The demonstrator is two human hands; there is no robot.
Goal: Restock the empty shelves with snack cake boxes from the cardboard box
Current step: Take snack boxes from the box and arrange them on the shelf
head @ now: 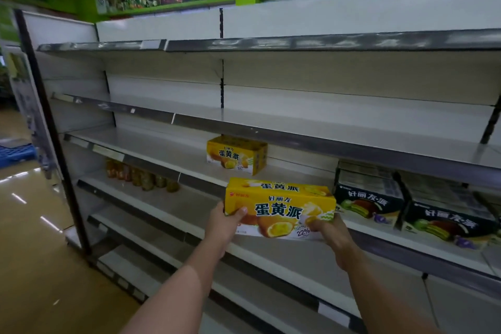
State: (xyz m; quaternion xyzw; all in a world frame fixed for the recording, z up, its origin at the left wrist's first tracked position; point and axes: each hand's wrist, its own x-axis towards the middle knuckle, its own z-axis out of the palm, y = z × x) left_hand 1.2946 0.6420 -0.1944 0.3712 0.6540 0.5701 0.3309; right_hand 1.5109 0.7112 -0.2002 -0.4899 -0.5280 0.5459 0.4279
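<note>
My left hand (226, 221) and right hand (329, 230) grip a yellow cardboard snack cake box (279, 206) before the grey metal shelf (168, 154), near another yellow box (235, 154).

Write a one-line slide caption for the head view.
Both hands, left hand and right hand, hold a yellow snack cake box before mostly bare shelves.

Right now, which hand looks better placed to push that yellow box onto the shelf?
Probably the left hand: it grips the yellow box at the end nearer the box already shelved.
</note>
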